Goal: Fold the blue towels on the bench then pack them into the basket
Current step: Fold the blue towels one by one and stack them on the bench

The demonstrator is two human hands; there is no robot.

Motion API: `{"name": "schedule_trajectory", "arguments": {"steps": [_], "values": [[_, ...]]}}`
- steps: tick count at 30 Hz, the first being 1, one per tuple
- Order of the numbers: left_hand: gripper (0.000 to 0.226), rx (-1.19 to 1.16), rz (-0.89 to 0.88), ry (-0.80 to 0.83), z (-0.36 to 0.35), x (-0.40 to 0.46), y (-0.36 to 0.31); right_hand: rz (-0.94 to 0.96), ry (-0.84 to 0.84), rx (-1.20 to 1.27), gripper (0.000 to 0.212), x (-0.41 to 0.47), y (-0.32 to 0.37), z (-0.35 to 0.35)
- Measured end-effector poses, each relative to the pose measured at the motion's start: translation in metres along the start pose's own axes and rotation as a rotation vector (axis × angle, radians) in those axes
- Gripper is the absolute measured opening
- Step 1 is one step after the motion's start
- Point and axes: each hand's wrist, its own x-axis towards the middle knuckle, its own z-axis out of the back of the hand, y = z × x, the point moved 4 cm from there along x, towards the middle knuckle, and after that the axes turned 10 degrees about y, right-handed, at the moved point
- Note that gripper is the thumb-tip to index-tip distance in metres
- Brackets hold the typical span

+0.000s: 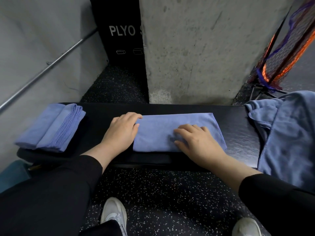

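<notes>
I can read "PLYO" in white letters on the black box (119, 31) by the wall, then an "S" cut off by the concrete pillar (196, 48).

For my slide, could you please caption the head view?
Both hands, left hand and right hand, flatten a half-folded blue towel on the black bench, between folded towels and unfolded ones.
</notes>
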Motion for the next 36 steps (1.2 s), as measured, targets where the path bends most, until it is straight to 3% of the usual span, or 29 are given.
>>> {"name": "schedule_trajectory", "arguments": {"steps": [6,12,17,20,22,26,29,33,36], "values": [[0.038,0.117,-0.064,0.358,-0.028,0.01,-0.006,-0.114,0.038,-0.077,0.043,0.001,0.035,-0.017],[0.028,0.13,-0.121,0.238,-0.014,0.001,-0.006,-0.192,0.05,-0.03,0.041,0.009,0.004,-0.009],[0.022,-0.046,-0.243,0.306,-0.009,-0.016,-0.019,-0.319,0.066,-0.003,0.034,0.012,-0.027,-0.005],[0.028,-0.15,-0.222,0.253,-0.006,-0.024,-0.018,-0.215,0.002,-0.012,0.027,0.002,-0.027,-0.004],[0.032,-0.041,-0.289,0.284,-0.01,-0.029,-0.014,-0.024,-0.101,0.004,0.019,-0.006,-0.018,0.002],[0.039,0.105,-0.341,0.355,-0.017,-0.033,-0.007,0.312,0.081,0.042,0.033,-0.028,0.004,-0.005],[0.037,0.104,-0.332,0.355,-0.014,-0.033,-0.009,0.269,0.171,0.015,0.046,-0.039,0.013,-0.014],[0.04,0.117,-0.324,0.306,-0.008,-0.036,-0.013,0.177,0.012,0.069,0.016,-0.039,0.022,-0.012],[0.061,0.139,-0.349,0.302,-0.008,-0.035,-0.018,0.102,-0.011,0.139,0.01,-0.041,0.019,-0.006]]}}
